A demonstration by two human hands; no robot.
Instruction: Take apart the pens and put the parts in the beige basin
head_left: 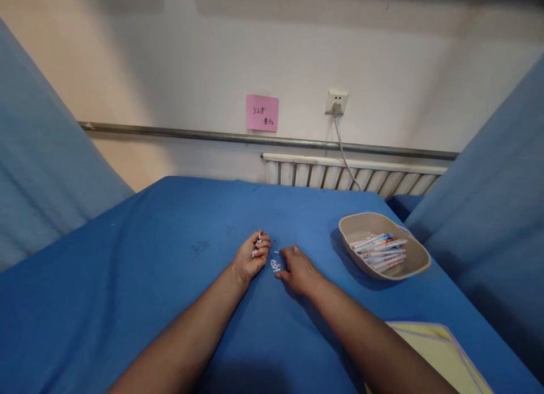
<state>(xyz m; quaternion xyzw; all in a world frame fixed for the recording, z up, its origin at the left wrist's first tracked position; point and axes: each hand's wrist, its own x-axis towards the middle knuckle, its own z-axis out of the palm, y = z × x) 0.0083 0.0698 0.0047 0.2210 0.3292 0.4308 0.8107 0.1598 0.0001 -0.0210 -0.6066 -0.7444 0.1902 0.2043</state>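
My left hand [252,254] is turned palm up with its fingers curled round several small white pieces [256,245], whose kind I cannot make out. Just to the right, a small pile of similar white pieces [275,266] lies on the blue sheet. My right hand [296,268] reaches palm down beside that pile, with thumb and fingers apart around its right side. One more white piece [276,252] lies near the right fingertips; whether they touch it, I cannot tell.
To the right stands a beige basket [419,262] holding several pens [380,251]. A yellow folder-like sheet [433,348] with a purple edge lies at lower right, partly under my right forearm. Blue curtains [38,156] hang at both sides. A wall, socket [337,102] and radiator [331,173] are behind.
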